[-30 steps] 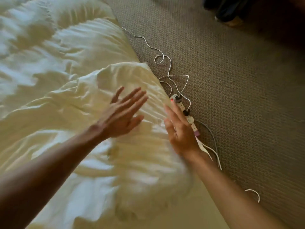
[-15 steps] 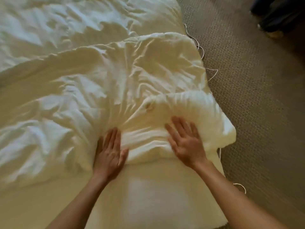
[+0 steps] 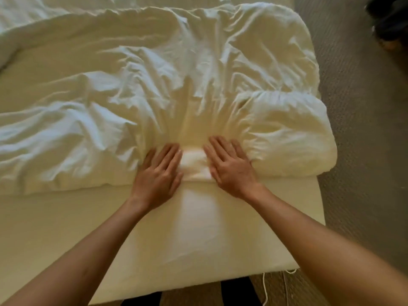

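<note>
Bare mattress point(image 3: 66, 221), rumpled duvet point(image 3: 154, 85) edge under flat, open left hand point(image 3: 157, 180) and right hand point(image 3: 231, 171)

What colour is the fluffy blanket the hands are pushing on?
The blanket is plain creamy white with no pattern, seen in the head view, the only one.

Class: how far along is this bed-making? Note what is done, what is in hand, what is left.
Done: the duvet is spread out; the sheet at the near end looks smooth. In hand: the left hand and right hand press flat on the duvet's near edge. Left: the duvet is creased, its right corner bunched, the near sheet uncovered.
</note>
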`<control>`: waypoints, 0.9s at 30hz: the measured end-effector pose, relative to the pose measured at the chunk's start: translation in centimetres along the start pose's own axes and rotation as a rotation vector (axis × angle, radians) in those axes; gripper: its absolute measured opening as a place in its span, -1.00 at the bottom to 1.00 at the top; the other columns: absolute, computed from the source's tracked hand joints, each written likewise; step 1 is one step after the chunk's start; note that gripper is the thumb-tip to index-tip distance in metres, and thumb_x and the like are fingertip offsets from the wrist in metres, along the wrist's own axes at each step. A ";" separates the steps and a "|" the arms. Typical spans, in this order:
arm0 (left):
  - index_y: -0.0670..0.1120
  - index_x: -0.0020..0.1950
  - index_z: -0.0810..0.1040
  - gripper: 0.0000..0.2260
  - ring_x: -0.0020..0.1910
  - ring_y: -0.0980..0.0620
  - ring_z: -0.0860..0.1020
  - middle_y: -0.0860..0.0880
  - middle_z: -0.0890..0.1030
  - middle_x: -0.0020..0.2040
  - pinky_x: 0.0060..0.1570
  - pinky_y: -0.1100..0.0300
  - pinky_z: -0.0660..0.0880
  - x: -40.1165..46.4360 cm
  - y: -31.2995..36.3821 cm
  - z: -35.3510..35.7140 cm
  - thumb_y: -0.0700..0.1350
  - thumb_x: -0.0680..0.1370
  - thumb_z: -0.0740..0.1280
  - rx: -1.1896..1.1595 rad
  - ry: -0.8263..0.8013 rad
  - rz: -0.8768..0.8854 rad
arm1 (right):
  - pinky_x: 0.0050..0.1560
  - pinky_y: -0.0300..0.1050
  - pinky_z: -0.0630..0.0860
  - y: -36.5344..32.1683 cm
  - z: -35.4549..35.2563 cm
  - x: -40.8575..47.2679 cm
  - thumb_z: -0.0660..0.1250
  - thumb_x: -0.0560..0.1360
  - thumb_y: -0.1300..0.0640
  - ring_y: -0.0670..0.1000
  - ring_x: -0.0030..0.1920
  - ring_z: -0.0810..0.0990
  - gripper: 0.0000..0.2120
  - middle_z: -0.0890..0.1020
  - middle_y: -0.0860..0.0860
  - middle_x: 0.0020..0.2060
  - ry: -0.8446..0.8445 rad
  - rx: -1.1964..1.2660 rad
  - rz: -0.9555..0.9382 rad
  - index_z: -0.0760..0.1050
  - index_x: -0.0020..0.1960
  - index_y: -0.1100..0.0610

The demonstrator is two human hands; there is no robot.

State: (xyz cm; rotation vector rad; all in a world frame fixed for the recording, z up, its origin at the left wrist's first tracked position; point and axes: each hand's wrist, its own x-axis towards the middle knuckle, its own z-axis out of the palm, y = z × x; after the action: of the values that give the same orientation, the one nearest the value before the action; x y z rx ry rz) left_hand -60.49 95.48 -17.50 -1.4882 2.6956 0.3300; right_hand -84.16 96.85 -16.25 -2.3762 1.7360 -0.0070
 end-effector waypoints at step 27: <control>-0.17 -0.16 0.56 -0.65 -0.45 0.04 0.48 -0.10 0.56 -0.38 -0.46 0.25 0.37 5.3 17.8 -2.8 0.05 0.64 0.20 -1.722 -0.112 -0.953 | -0.05 0.01 0.62 5.1 -5.5 -4.6 0.46 0.39 0.08 0.12 -0.02 0.66 -0.59 0.67 0.15 0.09 0.388 2.494 1.374 0.57 0.20 0.20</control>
State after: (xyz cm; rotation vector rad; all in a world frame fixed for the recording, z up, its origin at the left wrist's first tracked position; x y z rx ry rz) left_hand -78.12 99.67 -12.61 -2.3697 0.7877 2.6677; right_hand -91.07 98.86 -11.20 0.5876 1.0787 -1.2969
